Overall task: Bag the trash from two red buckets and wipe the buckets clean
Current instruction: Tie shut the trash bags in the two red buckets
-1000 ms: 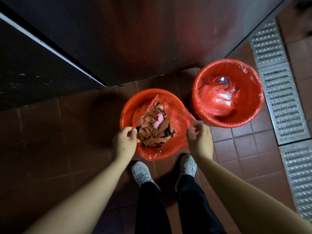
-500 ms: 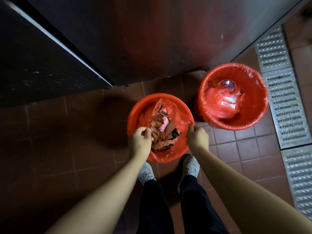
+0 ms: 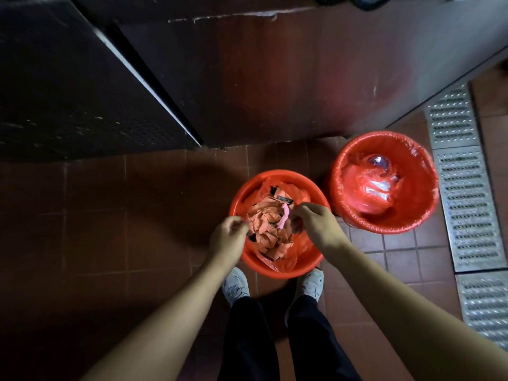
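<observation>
Fingers of my left hand (image 3: 228,237) curl together and pinch the edge of the red liner bag (image 3: 277,261) at the left rim of the near bucket (image 3: 310,259). My right hand (image 3: 320,224) reaches over the same bucket from the right, fingers bent down onto the liner's other side; I take it as gripping the plastic, though the fingertips are hidden behind the crumpled trash (image 3: 270,226) and I cannot see the contact itself.

I count two red buckets, two hands, two liners. The near bucket stands on the tile floor (image 3: 154,210) just ahead of my two pale shoes (image 3: 235,284), and its liner holds a heap of orange and black wrappers with one pink scrap (image 3: 286,214) on top. The second bucket (image 3: 384,182) stands just right of and beyond the near one, its own liner (image 3: 424,160) folded over the rim, with clear plastic and something rounded inside that I cannot identify.

Beyond the near bucket rises a dark metal cabinet front (image 3: 247,78). Right of the second bucket runs a floor drain grate (image 3: 467,204), cut off at the frame edge.
</observation>
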### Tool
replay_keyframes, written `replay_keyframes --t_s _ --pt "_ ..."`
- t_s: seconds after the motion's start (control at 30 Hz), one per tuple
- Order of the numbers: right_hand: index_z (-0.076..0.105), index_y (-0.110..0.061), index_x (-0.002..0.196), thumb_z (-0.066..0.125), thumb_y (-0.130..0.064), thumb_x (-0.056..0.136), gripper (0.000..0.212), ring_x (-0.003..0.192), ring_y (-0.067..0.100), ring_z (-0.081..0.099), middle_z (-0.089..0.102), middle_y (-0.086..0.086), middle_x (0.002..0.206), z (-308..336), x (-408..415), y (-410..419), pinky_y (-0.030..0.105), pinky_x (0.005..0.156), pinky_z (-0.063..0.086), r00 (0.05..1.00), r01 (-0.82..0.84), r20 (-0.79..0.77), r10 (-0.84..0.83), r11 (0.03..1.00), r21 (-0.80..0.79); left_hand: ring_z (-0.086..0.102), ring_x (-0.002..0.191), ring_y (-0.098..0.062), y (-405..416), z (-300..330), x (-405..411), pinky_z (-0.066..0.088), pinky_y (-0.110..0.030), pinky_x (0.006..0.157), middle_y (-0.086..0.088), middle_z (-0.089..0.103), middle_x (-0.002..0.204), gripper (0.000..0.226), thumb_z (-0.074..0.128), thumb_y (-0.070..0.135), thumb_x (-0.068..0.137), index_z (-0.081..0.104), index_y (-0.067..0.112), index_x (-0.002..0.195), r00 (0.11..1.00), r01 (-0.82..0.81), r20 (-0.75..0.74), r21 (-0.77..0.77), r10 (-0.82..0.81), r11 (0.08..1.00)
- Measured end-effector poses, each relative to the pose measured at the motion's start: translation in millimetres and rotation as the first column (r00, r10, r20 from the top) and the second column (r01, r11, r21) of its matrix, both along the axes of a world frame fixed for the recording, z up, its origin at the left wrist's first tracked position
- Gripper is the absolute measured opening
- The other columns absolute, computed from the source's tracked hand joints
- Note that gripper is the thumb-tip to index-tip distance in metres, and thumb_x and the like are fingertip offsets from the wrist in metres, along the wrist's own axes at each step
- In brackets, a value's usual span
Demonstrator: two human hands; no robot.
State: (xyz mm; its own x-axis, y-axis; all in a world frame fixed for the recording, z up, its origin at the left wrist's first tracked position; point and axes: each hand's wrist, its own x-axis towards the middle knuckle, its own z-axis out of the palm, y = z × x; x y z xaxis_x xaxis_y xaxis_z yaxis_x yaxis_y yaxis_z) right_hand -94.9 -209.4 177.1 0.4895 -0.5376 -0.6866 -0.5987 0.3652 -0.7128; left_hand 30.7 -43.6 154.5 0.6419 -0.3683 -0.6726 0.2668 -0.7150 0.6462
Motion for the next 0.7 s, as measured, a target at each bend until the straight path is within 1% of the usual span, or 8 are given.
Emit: replay_keyframes --t_s 0.13,0.23,0.3,0.37,0.43,0.47,0.57,0.7 --pt "0.069 -0.005 0.071 0.051 -0.006 0.09 0.026 0.059 0.018 0.059 0.066 0.009 0.065 14.5 5.8 6.4 0.031 0.061 0.048 1.0 -0.01 0.028 0.009 1.0 0.022 0.062 0.067 -0.007 1.5 8.9 1.6 0.04 -0.02 0.056 0.007 0.071 0.08 0.011 0.059 0.034 0.091 0.066 0.025 0.09 0.999 0.03 0.018 0.028 -0.031 0.999" --pt "0.067 -0.001 0.075 0.042 0.003 0.093 0.031 0.063 0.021 0.058 0.064 0.012 0.068 27.9 12.1 13.9 0.03 0.061 0.048 0.996 0.013 0.084 -0.02 0.997 0.082 0.065 0.074 -0.009 -0.2 21.4 4.8 0.043 -0.023 0.062 0.006 0.072 0.086 0.012 0.058 0.033 0.087 0.066 0.026 0.093 0.998 0.064 0.025 0.027 -0.064 0.998" --pt "0.065 0.001 0.079 0.036 0.008 0.094 0.034 0.064 0.02 0.058 0.064 0.014 0.073 38.1 15.8 19.0 0.025 0.06 0.048 0.993 0.012 0.113 -0.023 0.995 0.096 0.066 0.08 -0.009 -1.8 34.0 6.4 0.047 -0.025 0.068 0.007 0.072 0.088 0.016 0.057 0.035 0.083 0.067 0.027 0.093 0.996 0.088 0.026 0.015 -0.088 0.996" --pt "0.066 0.002 0.083 0.034 0.011 0.094 0.034 0.063 0.015 0.059 0.065 0.015 0.077 48.5 18.1 21.7 0.022 0.06 0.048 0.993 -0.005 0.12 -0.004 0.997 0.079 0.065 0.078 -0.004 -1.6 47.0 8.4 0.049 -0.024 0.069 0.012 0.072 0.084 0.016 0.055 0.037 0.079 0.066 0.033 0.09 0.994 0.102 0.024 -0.002 -0.102 0.995" --pt "0.068 0.001 0.088 0.035 0.012 0.093 0.035 0.061 0.012 0.059 0.066 0.011 0.076 58.3 20.1 21.2 0.021 0.061 0.047 0.994 -0.048 0.099 0.044 0.998 0.031 0.066 0.079 -0.002 -0.9 57.9 11.1 0.049 -0.021 0.07 0.015 0.072 0.083 0.017 0.054 0.038 0.077 0.066 0.037 0.089 0.994 0.105 0.018 -0.019 -0.105 0.994" --pt "0.069 0.001 0.091 0.036 0.012 0.092 0.035 0.061 0.013 0.058 0.066 0.01 0.073 62.6 20.6 20.2 0.021 0.063 0.046 0.993 -0.074 0.094 0.073 0.997 0.004 0.066 0.081 -0.002 -0.5 62.5 12.8 0.05 -0.022 0.071 0.016 0.072 0.083 0.017 0.054 0.038 0.077 0.066 0.038 0.089 0.995 0.099 0.014 -0.027 -0.098 0.995" --pt "0.069 -0.002 0.09 0.037 0.012 0.091 0.035 0.063 0.026 0.055 0.063 0.017 0.068 73.6 21.3 17.1 0.033 0.067 0.045 0.985 -0.129 0.114 0.131 0.991 -0.028 0.066 0.078 -0.005 -0.1 72.6 18.5 0.052 -0.026 0.071 0.015 0.072 0.081 0.017 0.053 0.035 0.076 0.066 0.037 0.088 0.995 0.093 0.033 -0.023 -0.092 0.995" --pt "0.071 -0.007 0.09 0.039 0.01 0.091 0.036 0.056 0.022 0.055 0.065 0.013 0.061 81.2 24.0 12.6 0.032 0.061 0.045 0.971 -0.191 0.136 0.199 0.979 -0.07 0.068 0.082 -0.015 -1.3 79.4 25.6 0.053 -0.036 0.081 0.004 0.072 0.081 0.022 0.052 0.032 0.075 0.067 0.025 0.088 0.996 0.076 0.057 -0.027 -0.075 0.997"
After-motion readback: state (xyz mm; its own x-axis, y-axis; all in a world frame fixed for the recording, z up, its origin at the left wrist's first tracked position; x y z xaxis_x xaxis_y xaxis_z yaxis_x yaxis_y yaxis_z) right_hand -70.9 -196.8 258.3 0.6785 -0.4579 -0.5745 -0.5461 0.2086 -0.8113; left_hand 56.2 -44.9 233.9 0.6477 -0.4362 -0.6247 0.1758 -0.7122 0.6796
